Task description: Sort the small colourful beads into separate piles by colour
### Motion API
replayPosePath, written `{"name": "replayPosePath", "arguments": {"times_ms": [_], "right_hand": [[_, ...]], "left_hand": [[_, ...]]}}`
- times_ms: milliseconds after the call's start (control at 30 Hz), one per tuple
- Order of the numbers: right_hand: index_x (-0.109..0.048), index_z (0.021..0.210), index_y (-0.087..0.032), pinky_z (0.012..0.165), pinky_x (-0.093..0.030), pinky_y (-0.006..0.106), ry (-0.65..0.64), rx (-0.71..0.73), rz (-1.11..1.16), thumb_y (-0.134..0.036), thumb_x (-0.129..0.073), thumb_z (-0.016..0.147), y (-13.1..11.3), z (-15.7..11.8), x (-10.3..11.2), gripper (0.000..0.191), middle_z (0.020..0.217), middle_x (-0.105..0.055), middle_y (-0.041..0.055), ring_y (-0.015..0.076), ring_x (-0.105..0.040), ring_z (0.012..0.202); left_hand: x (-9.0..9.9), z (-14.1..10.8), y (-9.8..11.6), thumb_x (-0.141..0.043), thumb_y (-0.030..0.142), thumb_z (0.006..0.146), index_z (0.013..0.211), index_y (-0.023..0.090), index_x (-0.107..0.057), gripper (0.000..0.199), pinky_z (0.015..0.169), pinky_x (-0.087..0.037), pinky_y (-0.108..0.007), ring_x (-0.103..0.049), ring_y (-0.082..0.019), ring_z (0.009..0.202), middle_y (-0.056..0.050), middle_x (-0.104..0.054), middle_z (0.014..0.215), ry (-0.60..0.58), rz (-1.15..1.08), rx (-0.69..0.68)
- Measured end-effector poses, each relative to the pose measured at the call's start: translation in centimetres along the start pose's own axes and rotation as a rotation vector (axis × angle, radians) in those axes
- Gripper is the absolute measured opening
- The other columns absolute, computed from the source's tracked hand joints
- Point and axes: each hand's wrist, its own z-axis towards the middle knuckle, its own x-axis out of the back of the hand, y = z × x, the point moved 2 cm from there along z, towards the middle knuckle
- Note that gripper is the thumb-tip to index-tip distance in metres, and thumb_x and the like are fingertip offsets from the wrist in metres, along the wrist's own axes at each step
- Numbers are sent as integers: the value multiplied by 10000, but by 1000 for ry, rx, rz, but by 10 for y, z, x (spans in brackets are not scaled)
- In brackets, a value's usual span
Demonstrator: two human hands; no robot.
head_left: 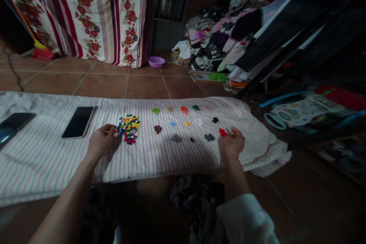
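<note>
A heap of small mixed-colour pieces [128, 127] lies on the striped cloth [160, 160]. My left hand [102, 138] is at the heap's left edge, fingers closed together; what they pinch, if anything, is too small to name. Far to the right, my right hand [233, 143] rests beside a small red pile [222, 132], its fingers curled and their contents hidden. Between the hands are sorted little piles: lime green [155, 111], brown [158, 129], orange [184, 110], dark green [196, 107], white [199, 121], black [215, 120], grey [176, 137] and dark grey [209, 137].
Left of the heap lies a phone [79, 122], with a second dark phone [14, 124] farther left. Beyond the cloth are a tiled floor, a purple basin [156, 61], a floral curtain [108, 15] and heaped clothes [220, 34]. A toy-like panel [303, 110] stands at right.
</note>
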Motion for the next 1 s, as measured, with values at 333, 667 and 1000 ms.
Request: {"name": "replayPosePath", "arguments": {"times_ms": [333,667,1000], "right_hand": [[-647,1000,-179,760,-498,358,-263,374,293,-353,-451,796,-102,-91,-1,332,970,-633,94,206,-586,859],[-680,885,-220,781,-476,296,-914,766,386,-168,-458,812,-193,-198,-59,240,884,-662,42,173,-606,835],[-690,907,-221,816,-430,267,-1096,913,159,-52,-497,826,-216,-213,-104,269,926,-621,32,157,-583,887]], "left_hand": [[7,-4,-3,-394,335,841,1007,207,-661,338,730,-444,-268,-652,-181,864,-76,-716,969,-106,44,-47],[11,-1,-17,-366,308,873,1076,164,-654,381,858,-431,-305,-620,-219,1024,-120,-682,1092,-203,132,-178],[9,2,-20,-380,334,879,1069,164,-662,380,844,-435,-302,-626,-217,1002,-125,-685,1077,-210,134,-232]]}}
